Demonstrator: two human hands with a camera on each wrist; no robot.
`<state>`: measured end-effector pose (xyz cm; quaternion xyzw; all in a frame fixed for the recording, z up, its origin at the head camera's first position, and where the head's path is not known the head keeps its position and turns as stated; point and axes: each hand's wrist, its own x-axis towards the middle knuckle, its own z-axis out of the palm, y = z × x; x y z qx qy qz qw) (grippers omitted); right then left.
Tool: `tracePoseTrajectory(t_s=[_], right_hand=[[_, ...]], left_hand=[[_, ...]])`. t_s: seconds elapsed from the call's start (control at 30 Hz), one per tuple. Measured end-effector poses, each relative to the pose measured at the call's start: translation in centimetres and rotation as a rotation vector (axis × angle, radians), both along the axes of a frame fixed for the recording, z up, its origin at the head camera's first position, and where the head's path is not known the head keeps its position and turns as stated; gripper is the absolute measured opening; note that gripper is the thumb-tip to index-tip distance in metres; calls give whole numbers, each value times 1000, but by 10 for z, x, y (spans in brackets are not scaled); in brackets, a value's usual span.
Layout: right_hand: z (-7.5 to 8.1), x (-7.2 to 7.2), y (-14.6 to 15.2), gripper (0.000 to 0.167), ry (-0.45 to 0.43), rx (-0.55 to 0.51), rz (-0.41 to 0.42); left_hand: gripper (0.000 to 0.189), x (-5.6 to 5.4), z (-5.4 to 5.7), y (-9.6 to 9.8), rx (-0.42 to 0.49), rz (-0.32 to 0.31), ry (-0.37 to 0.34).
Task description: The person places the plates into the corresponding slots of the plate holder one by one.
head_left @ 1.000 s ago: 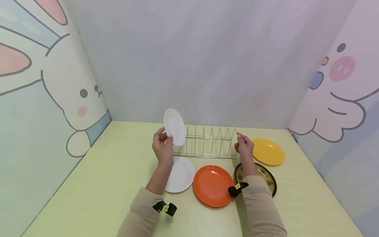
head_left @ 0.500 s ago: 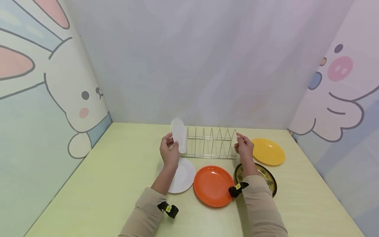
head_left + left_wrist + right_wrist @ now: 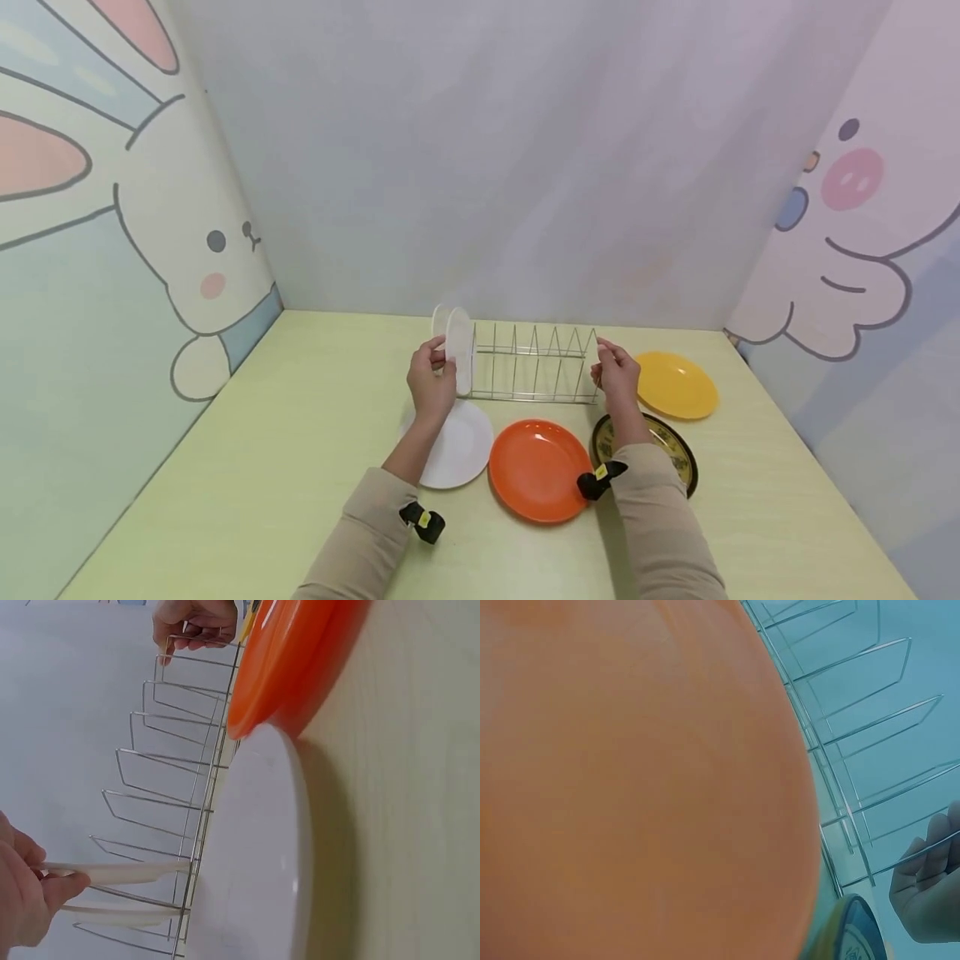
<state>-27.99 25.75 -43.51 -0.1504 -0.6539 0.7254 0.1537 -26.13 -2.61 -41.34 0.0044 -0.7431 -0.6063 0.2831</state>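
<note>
My left hand pinches a small white plate by its near edge, thumb on one side and fingers on the other. The plate stands upright in a slot near the left end of a wire dish rack. A second white plate stands on edge one slot further left, partly hidden by the first in the head view. At the rack's right end, my right hand grips the end wire between thumb and fingers. Below my left hand lies a larger white plate, flat on the table.
An orange plate lies in front of the rack. To its right, a dark-rimmed patterned plate is partly under my right forearm. A yellow plate lies beyond the rack's right end. A curtain-like wall rises behind the table.
My left hand has moved right and down, bringing the white plate from the air into the rack, upright. The other white plate now shows behind it. My right hand stays on the rack's end.
</note>
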Motion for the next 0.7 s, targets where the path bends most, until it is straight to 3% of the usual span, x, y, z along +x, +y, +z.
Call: tracePoseTrajectory(t_s=[0.13, 0.33, 0.53, 0.7], right_hand=[[-2, -1, 0, 34, 4, 11, -10], [-5, -1, 0, 35, 7, 12, -4], [-3, 0, 0, 33, 9, -22, -2], [-4, 2, -3, 33, 12, -15, -13]], left_hand=[[34, -5, 1, -3, -104, 37, -14], [33, -6, -2, -2, -195, 44, -110], [31, -5, -3, 0, -228, 71, -138], [30, 2, -3, -4, -226, 48, -137]])
